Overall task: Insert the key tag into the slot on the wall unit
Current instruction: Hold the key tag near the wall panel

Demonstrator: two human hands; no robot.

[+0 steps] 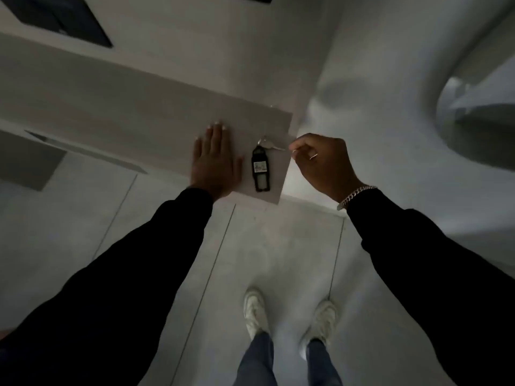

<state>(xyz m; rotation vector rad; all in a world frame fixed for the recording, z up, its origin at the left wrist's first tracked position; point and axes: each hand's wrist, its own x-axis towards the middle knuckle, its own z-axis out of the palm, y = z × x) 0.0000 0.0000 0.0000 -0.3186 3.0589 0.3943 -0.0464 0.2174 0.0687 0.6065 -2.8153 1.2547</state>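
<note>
Key tag lying on the pale surface, both hands near it, dim room.

Black key tag (261,171) with a white label lies flat on the surface (111,118) near its right end, ring and small key (274,147) at its far end. Left hand (216,160) is pressed flat, fingers spread, just left of the tag, grasping nothing. Right hand (320,161) hovers just right of the surface edge, fingers loosely curled, fingertips close to the key tip; can't tell if they touch. Bracelet (355,195) on right wrist, dark sleeves, pale shoes (255,312) on the tiled floor.

Key tag (260,169) label blurred; right hand (320,162) fingertips curled from view
</note>
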